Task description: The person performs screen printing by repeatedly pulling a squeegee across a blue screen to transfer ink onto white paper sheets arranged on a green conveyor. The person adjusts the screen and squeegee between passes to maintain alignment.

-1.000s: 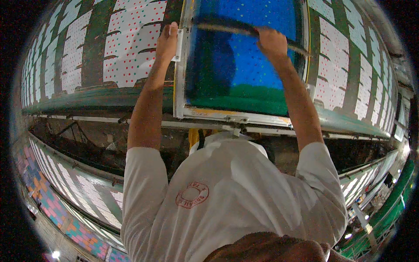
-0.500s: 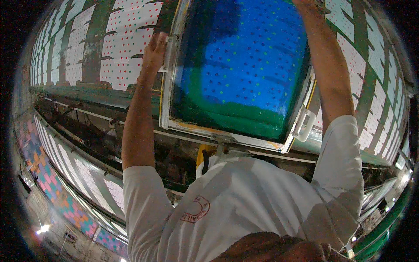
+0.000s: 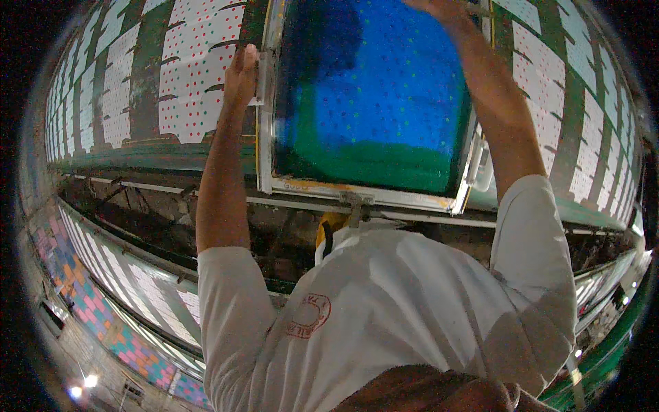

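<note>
A printing screen in a white frame (image 3: 371, 196) lies in front of me, its mesh (image 3: 398, 103) blue with a green band along the near side and small dots showing through. At the frame's left side my left hand (image 3: 240, 77) is closed round a pale handle (image 3: 261, 79), thumb uppermost. My right hand (image 3: 443, 9) reaches over the far right part of the screen. The picture's upper edge cuts off its fingers, so what they hold, if anything, is hidden. A white handle (image 3: 480, 166) on the frame's right side has no hand on it.
White dotted fabric panels (image 3: 202, 75) lie on the long dark table to the left, and more dotted panels (image 3: 539, 75) to the right. A metal rail (image 3: 302, 206) runs along the table's near edge. Behind me at the left is another table with pale panels (image 3: 147, 281).
My right hand has moved left over the far part of the screen. The frame sits slightly higher and straighter in view. My left hand stays at the left handle.
</note>
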